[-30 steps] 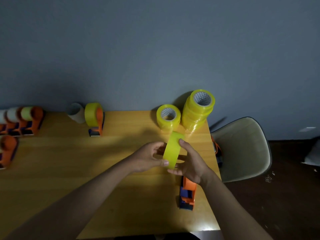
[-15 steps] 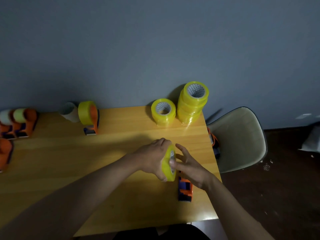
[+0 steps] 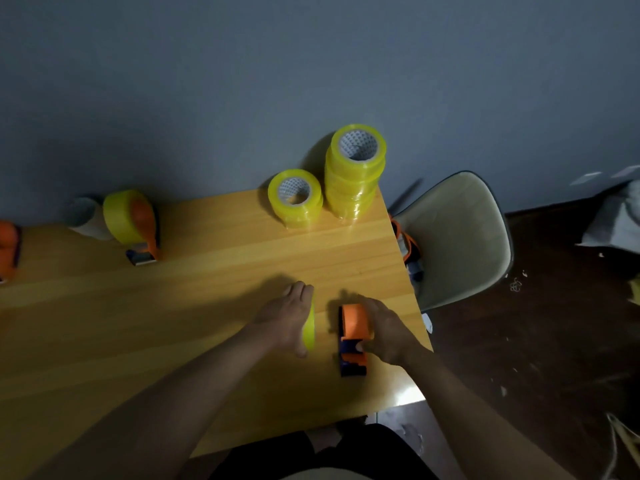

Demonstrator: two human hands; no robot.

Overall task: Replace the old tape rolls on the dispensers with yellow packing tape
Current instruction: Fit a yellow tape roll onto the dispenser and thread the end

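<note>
My left hand (image 3: 285,318) grips a yellow tape roll (image 3: 309,330) held on edge just above the wooden table (image 3: 173,323); most of the roll is hidden behind the hand. Right beside it, my right hand (image 3: 386,332) grips an orange and blue tape dispenser (image 3: 353,337) lying on the table near its right edge. A single yellow roll (image 3: 295,198) and a stack of yellow rolls (image 3: 355,173) stand at the table's far right corner.
A dispenser loaded with yellow tape (image 3: 133,223) and a white cardboard core (image 3: 85,218) sit at the back left. Another orange dispenser (image 3: 7,251) shows at the left edge. A beige chair (image 3: 460,237) with a dispenser (image 3: 410,252) on it stands right of the table.
My hands have come apart: the left keeps the yellow roll, the right has left it and taken hold of the orange dispenser on the table.
</note>
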